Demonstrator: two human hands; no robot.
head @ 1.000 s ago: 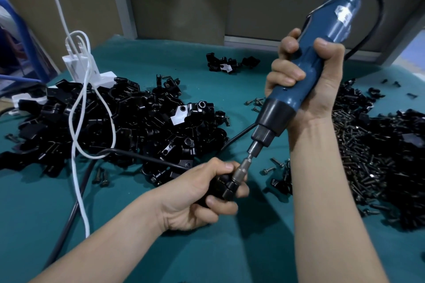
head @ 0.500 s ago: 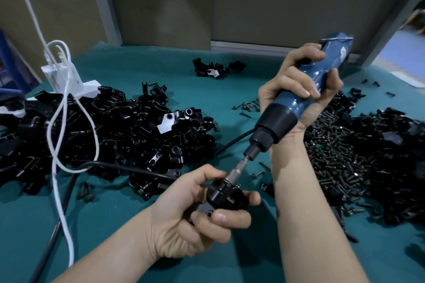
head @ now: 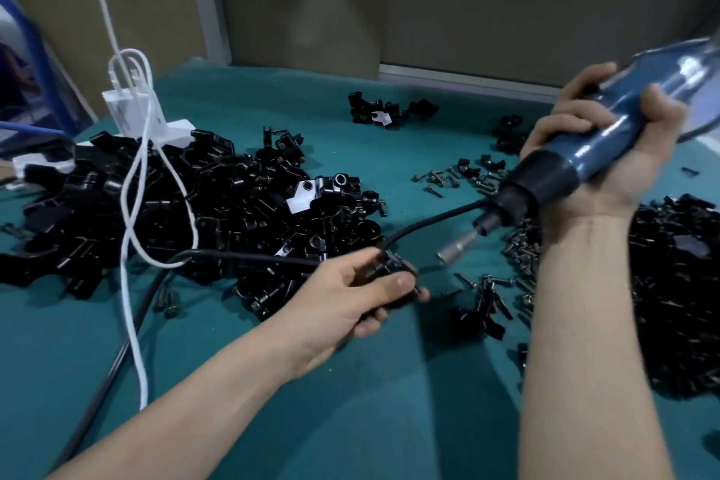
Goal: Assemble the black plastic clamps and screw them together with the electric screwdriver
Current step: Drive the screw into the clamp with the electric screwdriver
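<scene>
Opens at the far left with a white cable [head: 132,207] draped over the big heap of clamp parts [head: 218,207] and down across the counter [head: 58,343]. Next to it, a black cord [head: 117,355], running up past the heap's front edge and on toward the right. Risks catching either one with a sweep of the left forearm, dragging parts off the heap or jerking the work off line.

Holds one black clamp [head: 393,269] in the left grip [head: 350,296], just above the counter at the heap's near edge. Curls the fingers round it with the thumb on top, so most of the part is hidden and blurred. Cannot tell whether the halves sit flush or whether a screw is in the hole. Could let the halves slide apart if the pinch slackens, or start a screw crooked if the part tips.

Points the bit [head: 454,249] down and left at the clamp, near it but not touching. At that slant, could skid off a screw head and jab the left fingertips [head: 399,282] right beside the part.

Wraps the right grip [head: 607,152] fully round the blue electric screwdriver [head: 584,156], with the rear end tilted up to the right and smeared with motion. Could spin the bit before it seats and chew the screw head.

Hangs the right forearm over loose screws [head: 522,245], with a second dark heap [head: 678,284] further right. Could scatter both with one careless drop of the wrist.
</scene>
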